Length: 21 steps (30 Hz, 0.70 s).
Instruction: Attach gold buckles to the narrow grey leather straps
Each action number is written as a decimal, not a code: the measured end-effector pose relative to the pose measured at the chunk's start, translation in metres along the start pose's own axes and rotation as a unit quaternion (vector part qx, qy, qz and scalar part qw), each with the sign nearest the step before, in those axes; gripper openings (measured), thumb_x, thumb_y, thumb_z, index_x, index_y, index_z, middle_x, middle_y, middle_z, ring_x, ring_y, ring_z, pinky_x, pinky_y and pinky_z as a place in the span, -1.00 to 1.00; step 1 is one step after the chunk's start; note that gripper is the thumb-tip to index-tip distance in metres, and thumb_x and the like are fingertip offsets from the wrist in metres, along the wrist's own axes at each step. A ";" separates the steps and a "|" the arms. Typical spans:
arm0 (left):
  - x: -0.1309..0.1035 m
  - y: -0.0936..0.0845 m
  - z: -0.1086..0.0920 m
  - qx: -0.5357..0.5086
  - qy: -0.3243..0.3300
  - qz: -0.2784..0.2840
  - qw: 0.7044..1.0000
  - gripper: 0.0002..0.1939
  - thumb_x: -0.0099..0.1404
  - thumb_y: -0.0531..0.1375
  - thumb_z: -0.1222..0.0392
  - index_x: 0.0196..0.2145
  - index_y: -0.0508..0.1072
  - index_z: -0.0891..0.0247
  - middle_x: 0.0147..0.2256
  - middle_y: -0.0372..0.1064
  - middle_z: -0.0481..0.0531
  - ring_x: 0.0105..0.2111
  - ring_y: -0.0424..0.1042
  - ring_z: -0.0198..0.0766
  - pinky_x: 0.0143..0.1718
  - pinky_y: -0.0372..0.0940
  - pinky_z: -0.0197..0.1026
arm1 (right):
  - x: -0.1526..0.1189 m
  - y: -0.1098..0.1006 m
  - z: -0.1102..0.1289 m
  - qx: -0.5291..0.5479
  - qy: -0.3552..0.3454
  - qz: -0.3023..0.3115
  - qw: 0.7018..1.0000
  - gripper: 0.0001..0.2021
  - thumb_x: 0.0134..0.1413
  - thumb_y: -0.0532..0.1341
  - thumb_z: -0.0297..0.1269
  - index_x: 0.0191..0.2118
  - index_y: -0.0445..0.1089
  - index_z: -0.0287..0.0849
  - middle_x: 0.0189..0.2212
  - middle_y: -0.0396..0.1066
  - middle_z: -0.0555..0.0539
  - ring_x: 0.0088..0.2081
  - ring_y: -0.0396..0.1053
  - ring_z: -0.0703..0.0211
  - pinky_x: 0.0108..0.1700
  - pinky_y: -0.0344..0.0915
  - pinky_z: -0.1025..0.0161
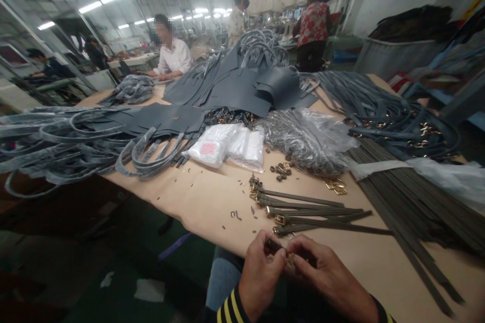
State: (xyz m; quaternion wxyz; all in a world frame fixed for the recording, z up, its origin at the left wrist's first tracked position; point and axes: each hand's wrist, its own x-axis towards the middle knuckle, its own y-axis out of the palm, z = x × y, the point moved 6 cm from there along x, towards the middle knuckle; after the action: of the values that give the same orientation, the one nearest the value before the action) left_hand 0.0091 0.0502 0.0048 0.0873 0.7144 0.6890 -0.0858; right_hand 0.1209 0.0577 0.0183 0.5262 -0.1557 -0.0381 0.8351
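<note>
Near the table's front edge, my left hand (259, 272) pinches a short piece of dark olive strap (273, 246) between thumb and fingers. Close against it, my right hand (328, 270) has its fingertips closed on a small gold buckle (290, 258). Strap and buckle meet between the two hands; the fingers partly cover them, so how they are joined cannot be made out. Just beyond my hands lie several olive straps with gold buckles (280, 219) at their left ends. Loose gold buckles (335, 186) and dark strap loops (280, 174) rest farther back.
Long olive straps (409, 197) lie bundled at right. Clear plastic bags (303, 136), white packets (215, 146), grey-blue panels (231, 91) and wrapped handles (151, 154) cover much of the table (170, 192). A person in white (172, 55) sits across; others work behind.
</note>
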 end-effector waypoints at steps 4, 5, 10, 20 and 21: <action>0.000 -0.001 0.001 0.032 -0.003 -0.017 0.999 -0.96 0.02 0.10 0.33 -0.51 0.24 0.29 -0.58 0.21 -0.10 -0.54 0.24 -0.36 -0.50 0.17 -0.33 | 0.002 0.006 -0.018 0.100 0.054 -0.008 0.993 -0.74 -0.09 0.12 -0.07 -0.45 0.15 -0.17 -0.63 0.19 0.09 -0.61 0.17 0.33 -0.60 0.11 0.40; 0.000 0.000 0.002 0.024 -0.009 -0.014 1.000 -0.96 0.02 0.09 0.33 -0.51 0.24 0.29 -0.58 0.22 -0.10 -0.54 0.24 -0.36 -0.50 0.17 -0.33 | 0.002 0.009 -0.023 0.119 0.071 0.008 0.990 -0.71 -0.10 0.11 -0.03 -0.45 0.13 -0.17 -0.66 0.19 0.11 -0.66 0.13 0.36 -0.65 0.06 0.42; 0.003 0.003 0.011 0.007 -0.006 -0.012 1.000 -0.94 0.00 0.11 0.33 -0.53 0.24 0.28 -0.60 0.23 -0.11 -0.56 0.26 -0.37 -0.51 0.18 -0.34 | 0.008 0.008 -0.024 0.066 0.081 0.056 0.993 -0.65 -0.08 0.06 0.01 -0.58 0.12 -0.19 -0.71 0.17 0.11 -0.74 0.01 0.45 -0.71 -0.09 0.45; 0.026 0.022 0.027 0.084 -0.052 0.036 0.994 -0.90 0.07 0.04 0.25 -0.56 0.17 0.25 -0.71 0.16 -0.17 -0.72 0.25 -0.40 -0.67 0.17 -0.36 | 0.043 -0.020 -0.023 -0.250 0.106 0.200 0.941 -0.89 -0.09 0.07 -0.35 -0.54 0.24 -0.21 -0.71 0.34 0.06 -0.74 0.19 0.36 -0.68 0.10 0.43; 0.027 0.025 0.028 0.082 -0.046 0.041 0.995 -0.91 0.07 0.04 0.26 -0.56 0.17 0.25 -0.70 0.17 -0.16 -0.70 0.26 -0.40 -0.65 0.19 -0.35 | 0.046 -0.024 -0.018 -0.284 0.100 0.208 0.931 -0.90 -0.13 0.10 -0.39 -0.58 0.26 -0.22 -0.72 0.34 0.05 -0.71 0.22 0.33 -0.65 0.12 0.41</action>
State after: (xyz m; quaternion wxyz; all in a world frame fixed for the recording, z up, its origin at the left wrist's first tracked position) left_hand 0.0350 0.0691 -0.0288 0.0629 0.7424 0.6447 -0.1711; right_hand 0.1290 0.1080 -0.0035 0.2752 -0.3859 -0.1875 0.8603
